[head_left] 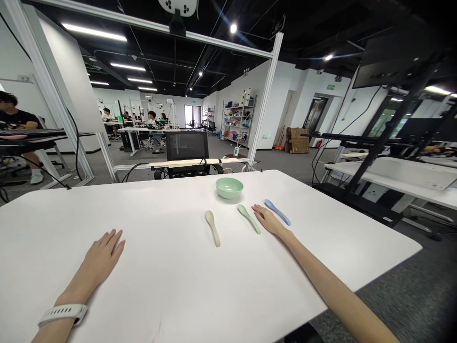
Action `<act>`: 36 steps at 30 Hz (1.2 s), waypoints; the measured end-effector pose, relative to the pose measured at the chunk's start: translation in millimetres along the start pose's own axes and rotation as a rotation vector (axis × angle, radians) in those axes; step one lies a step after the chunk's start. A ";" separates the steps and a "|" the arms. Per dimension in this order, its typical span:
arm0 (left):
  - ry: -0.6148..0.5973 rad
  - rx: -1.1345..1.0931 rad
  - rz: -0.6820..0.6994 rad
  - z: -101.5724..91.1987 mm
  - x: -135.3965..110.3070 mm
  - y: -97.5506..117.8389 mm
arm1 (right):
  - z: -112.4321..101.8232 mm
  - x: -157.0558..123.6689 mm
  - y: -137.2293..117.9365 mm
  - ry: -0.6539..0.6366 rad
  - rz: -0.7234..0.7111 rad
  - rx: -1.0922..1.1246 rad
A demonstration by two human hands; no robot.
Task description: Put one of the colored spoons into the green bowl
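Note:
On the white table [171, 286] my left hand [102, 255] lies flat with its fingers stretched out, holding nothing; a white watch band is on that wrist. My right hand [267, 220] rests flat and open between a green spoon [249, 218] and a blue spoon [277, 212], close to both and gripping neither. A cream spoon [213, 227] lies left of the green one. A pale green bowl [229, 187] stands behind the spoons, near the table's far edge.
A black mesh chair [186, 147] stands behind the table's far edge. An aluminium frame post [264, 102] rises behind the bowl. Other white desks [392, 178] and a black stand are to the right. People sit at desks at the far left and back.

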State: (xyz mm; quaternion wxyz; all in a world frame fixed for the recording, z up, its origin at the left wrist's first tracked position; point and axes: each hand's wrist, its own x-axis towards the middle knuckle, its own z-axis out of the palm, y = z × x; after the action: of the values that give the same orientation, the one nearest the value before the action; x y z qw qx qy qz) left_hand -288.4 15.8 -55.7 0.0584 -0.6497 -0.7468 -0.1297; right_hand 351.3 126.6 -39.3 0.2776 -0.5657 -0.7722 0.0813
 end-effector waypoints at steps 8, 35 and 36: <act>-0.007 0.005 -0.007 0.0 -0.3 0.1 | -2.0 -0.5 -3.4 0.000 0.001 0.017; 0.035 -0.031 0.018 0.1 -1.5 -0.7 | 65.3 -14.9 -206.6 -0.047 -0.097 0.045; 0.037 -0.030 0.020 -0.3 -2.0 -0.1 | 65.9 -14.0 -204.8 -0.036 -0.106 0.046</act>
State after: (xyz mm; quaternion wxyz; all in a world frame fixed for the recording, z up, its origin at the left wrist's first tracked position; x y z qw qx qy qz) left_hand -288.2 13.9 -55.9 0.0635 -0.6554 -0.7370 -0.1524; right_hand 150.2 55.2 -8.8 0.2803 -0.5161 -0.8038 0.0946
